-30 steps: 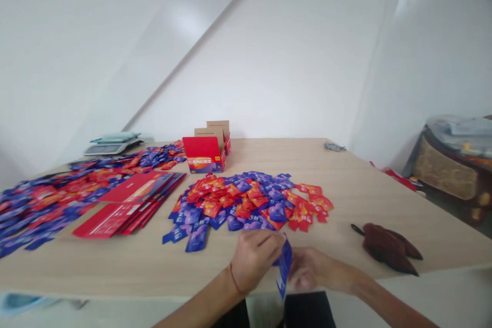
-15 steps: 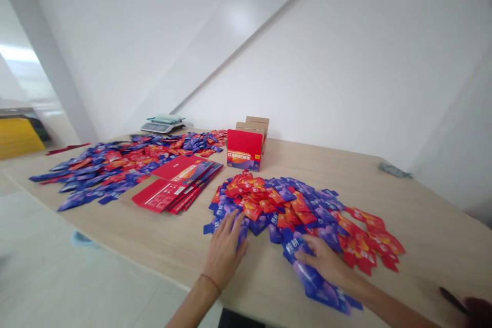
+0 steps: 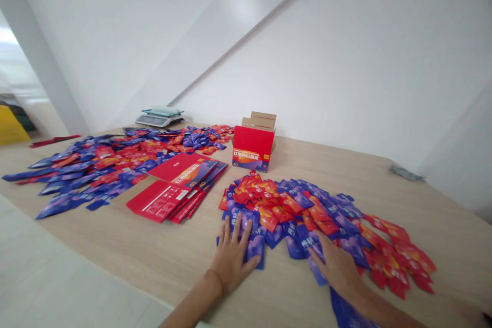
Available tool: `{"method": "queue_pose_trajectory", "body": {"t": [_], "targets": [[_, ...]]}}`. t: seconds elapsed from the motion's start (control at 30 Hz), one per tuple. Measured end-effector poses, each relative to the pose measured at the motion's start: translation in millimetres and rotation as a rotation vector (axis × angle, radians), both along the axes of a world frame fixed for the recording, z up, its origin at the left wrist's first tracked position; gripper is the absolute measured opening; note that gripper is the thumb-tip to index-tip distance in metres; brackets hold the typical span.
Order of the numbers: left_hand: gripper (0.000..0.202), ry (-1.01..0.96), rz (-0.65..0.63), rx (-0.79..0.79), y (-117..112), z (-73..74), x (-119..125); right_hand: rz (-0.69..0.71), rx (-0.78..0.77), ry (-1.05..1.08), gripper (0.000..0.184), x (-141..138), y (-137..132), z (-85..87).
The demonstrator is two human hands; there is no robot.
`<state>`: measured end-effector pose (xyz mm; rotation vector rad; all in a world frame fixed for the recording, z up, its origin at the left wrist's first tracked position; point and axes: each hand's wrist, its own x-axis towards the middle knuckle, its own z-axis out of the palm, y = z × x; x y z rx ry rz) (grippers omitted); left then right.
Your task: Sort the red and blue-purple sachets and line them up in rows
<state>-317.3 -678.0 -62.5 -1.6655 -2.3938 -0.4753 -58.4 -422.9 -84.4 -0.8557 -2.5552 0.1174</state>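
Red and purple sachets lie in a loose pile (image 3: 284,205) on the table in front of me. My left hand (image 3: 230,256) rests with fingers spread on purple sachets (image 3: 255,248) at the pile's left end. At its near edge, my right hand (image 3: 338,269) has thumb and fingers closed on a purple sachet (image 3: 309,241); part of the grip is hidden. More purple sachets (image 3: 346,312) lie under my right wrist, partly covered by the forearm. Red sachets (image 3: 400,256) spread out to the right of that hand.
Flattened red cartons (image 3: 180,179) are stacked left of the pile. Behind stands an opened red box (image 3: 251,148) with raised flaps. A larger sachet heap (image 3: 107,159) covers the table's left part, with a scale (image 3: 159,120) behind it. A grey crumpled item (image 3: 406,172) lies far right.
My view has shifted a little. My left hand has flattened and spread over the purple sachets. My right hand has moved off the near purple sachets, up to the pile's edge.
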Motion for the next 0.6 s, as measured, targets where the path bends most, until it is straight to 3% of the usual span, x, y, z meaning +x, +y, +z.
{"method": "queue_pose_trajectory", "body": {"t": [0.17, 0.3, 0.4, 0.5, 0.6], "targets": [[0.091, -0.039, 0.023, -0.058, 24, -4.7, 10, -0.029, 0.017, -0.034, 0.049, 7, 30, -3.5], [0.099, -0.034, -0.012, -0.059, 51, -21.1, 27, -0.047, 0.023, -0.047, 0.053, 15, 58, -3.1], [0.1, -0.047, 0.048, -0.033, 77, -33.5, 52, -0.028, 0.075, -0.101, 0.048, 24, 82, 1.4], [0.098, -0.085, 0.101, -0.025, 102, -33.6, 85, 0.068, 0.122, -0.186, 0.04, 34, 104, 13.4], [0.101, -0.142, 0.101, -0.103, 128, -23.2, 121, 0.129, 0.177, -0.297, 0.04, 30, 116, 39.8]]}}
